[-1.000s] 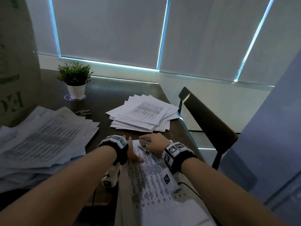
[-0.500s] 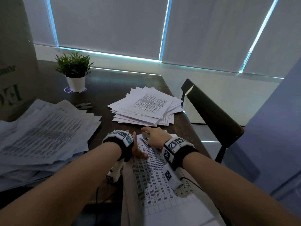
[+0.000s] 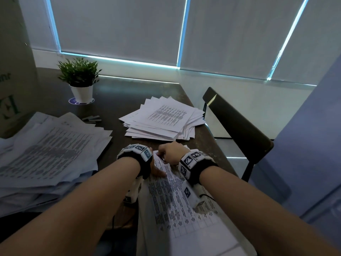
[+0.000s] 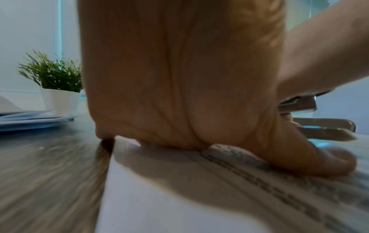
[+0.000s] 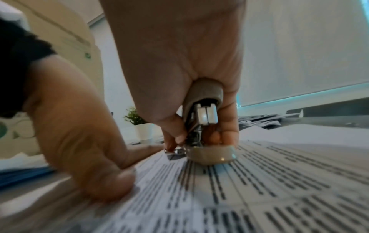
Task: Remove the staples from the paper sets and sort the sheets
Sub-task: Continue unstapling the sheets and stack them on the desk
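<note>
One paper set (image 3: 177, 196) on worktop (image 3: 118, 100); left hand (image 5: 79, 141) presses it flat, fingers straight; right hand (image 5: 179, 63) grips stapler (image 5: 201, 124). Advice: keep tip low under staple, lever gently.

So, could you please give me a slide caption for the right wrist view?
Right hand grips a staple remover at the printed sheet, left hand pressing it flat.

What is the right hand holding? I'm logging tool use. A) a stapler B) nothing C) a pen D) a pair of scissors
A: in the right wrist view the right hand grips a small stapler whose metal tip sits at the corner of the printed paper.
</note>
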A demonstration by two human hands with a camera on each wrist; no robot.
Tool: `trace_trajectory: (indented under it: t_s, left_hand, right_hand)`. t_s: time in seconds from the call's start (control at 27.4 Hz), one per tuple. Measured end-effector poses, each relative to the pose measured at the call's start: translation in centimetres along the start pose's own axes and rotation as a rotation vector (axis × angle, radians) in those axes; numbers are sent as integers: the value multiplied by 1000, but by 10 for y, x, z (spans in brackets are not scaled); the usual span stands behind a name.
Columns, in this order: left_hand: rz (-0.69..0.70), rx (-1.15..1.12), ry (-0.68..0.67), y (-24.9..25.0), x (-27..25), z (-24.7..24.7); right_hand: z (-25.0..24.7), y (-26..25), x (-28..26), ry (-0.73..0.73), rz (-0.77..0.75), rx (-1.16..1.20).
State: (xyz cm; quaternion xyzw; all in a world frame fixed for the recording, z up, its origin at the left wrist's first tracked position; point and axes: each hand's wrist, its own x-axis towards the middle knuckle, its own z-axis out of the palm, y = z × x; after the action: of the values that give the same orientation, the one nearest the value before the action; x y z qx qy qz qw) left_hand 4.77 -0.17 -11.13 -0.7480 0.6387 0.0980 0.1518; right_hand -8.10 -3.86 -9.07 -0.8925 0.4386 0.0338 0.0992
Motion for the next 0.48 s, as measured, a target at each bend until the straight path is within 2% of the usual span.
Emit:
trace_trajectory:
  t_s: [0.07, 0.18, 0.33, 0.48]
  left_hand:
    - [-7, 4, 15, -2, 2, 2]
    - [1, 20, 34, 1, -4, -2]
    - [17, 19, 2, -1, -6, -3]
    - [18, 5, -15, 1, -9, -6]
  right_hand:
    - [-7, 6, 3, -43, 8, 72]
    - [-10, 21, 8, -101, 39, 302]
    - [-11, 33, 10, -99, 71, 532]
    - [-7, 38, 5, -108, 53, 599]
